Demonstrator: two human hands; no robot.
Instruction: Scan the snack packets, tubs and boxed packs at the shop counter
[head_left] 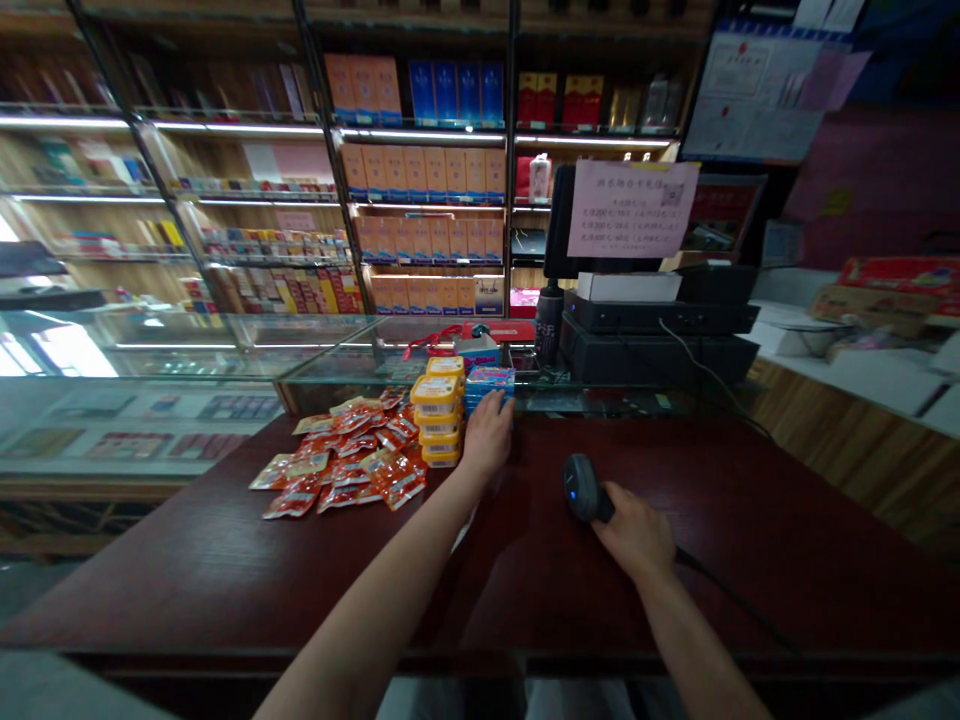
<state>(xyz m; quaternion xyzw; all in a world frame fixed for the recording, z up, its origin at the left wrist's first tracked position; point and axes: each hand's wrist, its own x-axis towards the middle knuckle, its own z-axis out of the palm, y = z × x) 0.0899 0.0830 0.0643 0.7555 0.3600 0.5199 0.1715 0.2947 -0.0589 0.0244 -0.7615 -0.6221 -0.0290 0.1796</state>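
My right hand [637,530] is wrapped round the handle of a dark barcode scanner [580,488], held over the wooden counter with a small blue light showing on its head. Farther forward, my left hand [489,435] has its fingers closed on a blue box [490,378] with pink print; part of the box is hidden behind the hand. Just left of that hand stands a stack of yellow tubs [438,410] with pale lids. Beside the tubs lies a loose pile of small orange-red packets [349,455].
A glass display case [322,355] borders the counter [225,580] at the back. Behind it, a black bottle [549,325] stands beside a monitor with a pink paper sign [634,212]. The scanner's cable [739,600] trails right. Shelves of boxed goods line the wall.
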